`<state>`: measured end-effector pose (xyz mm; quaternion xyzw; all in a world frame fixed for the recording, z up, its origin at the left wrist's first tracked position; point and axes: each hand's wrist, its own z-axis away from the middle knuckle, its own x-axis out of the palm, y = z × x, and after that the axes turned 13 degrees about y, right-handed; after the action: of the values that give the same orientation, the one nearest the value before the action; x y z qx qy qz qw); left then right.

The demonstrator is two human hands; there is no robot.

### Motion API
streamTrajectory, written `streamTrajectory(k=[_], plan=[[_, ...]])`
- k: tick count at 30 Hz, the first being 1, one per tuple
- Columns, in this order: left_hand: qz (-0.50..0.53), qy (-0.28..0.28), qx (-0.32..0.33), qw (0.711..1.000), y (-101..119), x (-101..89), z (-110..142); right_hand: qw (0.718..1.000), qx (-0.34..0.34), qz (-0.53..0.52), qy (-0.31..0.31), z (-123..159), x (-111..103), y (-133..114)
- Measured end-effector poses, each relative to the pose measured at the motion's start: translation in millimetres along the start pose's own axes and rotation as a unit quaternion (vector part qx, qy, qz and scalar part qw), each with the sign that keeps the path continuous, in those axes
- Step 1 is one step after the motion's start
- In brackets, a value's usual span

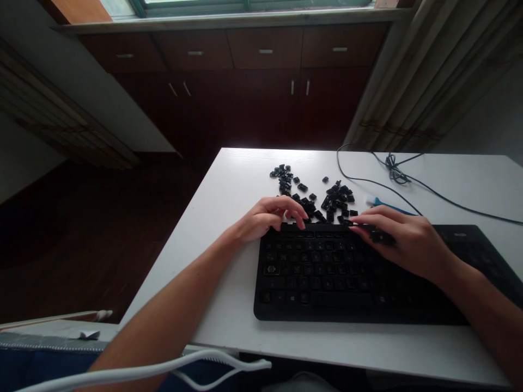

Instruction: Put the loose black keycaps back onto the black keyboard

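Your left hand (pixel 272 216) hangs loosely curled, thumb apart from fingers, beside the heaped keycaps (pixel 337 197). Your right hand (pixel 404 233) brings thumb and forefinger together over the keyboard (pixel 363 280); can't tell whether they grip a keycap! The keyboard lies along the bench's (pixel 229 201) near edge, keycaps just beyond it, probably for easy reach.

The premises appear to be a room in a home, evidenced by long curtains (pixel 433 71) either side of a window (pixel 261 5), reddish-brown cabinets (pixel 261 103) fitted beneath its sill (pixel 245 22), a dark floor (pixel 77 239) and a plain white bench (pixel 224 190).
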<state>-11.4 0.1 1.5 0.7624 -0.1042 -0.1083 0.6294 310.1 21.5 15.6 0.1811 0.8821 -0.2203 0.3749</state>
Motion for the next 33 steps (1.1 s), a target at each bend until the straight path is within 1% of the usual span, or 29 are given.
streamTrajectory(k=[3, 8, 11, 13, 15, 17, 20, 21, 23, 25, 27, 30, 33], plan=[[-0.040, -0.012, 0.022, 0.999, 0, -0.1, 1, 1.000, -0.009, -0.009, -0.024, -1, -2, -1], [-0.176, -0.039, 0.084, 0.980, 2, -0.9, 2, 0.999, -0.004, -0.005, -0.042, -1, -4, 0], [-0.195, -0.043, 0.105, 0.974, 5, 0.2, 2, 0.998, 0.021, -0.028, -0.052, -5, -10, 6], [-0.197, -0.023, 0.119, 0.973, 10, 4.3, 1, 0.995, 0.040, -0.050, -0.073, -10, -16, 13], [-0.234, 0.015, 0.131, 0.963, 17, 13.1, -3, 0.992, 0.046, -0.062, -0.102, -13, -22, 20], [-0.304, 0.042, 0.143, 0.941, 24, 26.7, -9, 0.989, 0.049, -0.077, -0.119, -15, -25, 25], [-0.384, 0.021, 0.160, 0.909, 32, 51.3, -19, 0.985, 0.060, -0.105, -0.127, -12, -23, 28], [-0.399, 0.013, 0.164, 0.902, 32, 58.9, -22, 0.984, 0.063, -0.106, -0.126, -10, -22, 27], [-0.416, 0.019, 0.173, 0.893, 30, 71.4, -26, 0.986, 0.065, -0.096, -0.121, -7, -20, 25], [-0.419, 0.030, 0.180, 0.890, 24, 79.7, -27, 0.987, 0.062, -0.088, -0.118, -4, -19, 24], [-0.413, 0.030, 0.185, 0.891, 18, 84.5, -26, 0.988, 0.059, -0.081, -0.116, -4, -18, 23], [-0.398, 0.028, 0.187, 0.898, 12, 88.1, -25, 0.989, 0.065, -0.074, -0.113, -3, -18, 24], [-0.379, 0.046, 0.176, 0.907, 9, 90.2, -25, 0.989, 0.073, -0.072, -0.104, -4, -17, 23]])
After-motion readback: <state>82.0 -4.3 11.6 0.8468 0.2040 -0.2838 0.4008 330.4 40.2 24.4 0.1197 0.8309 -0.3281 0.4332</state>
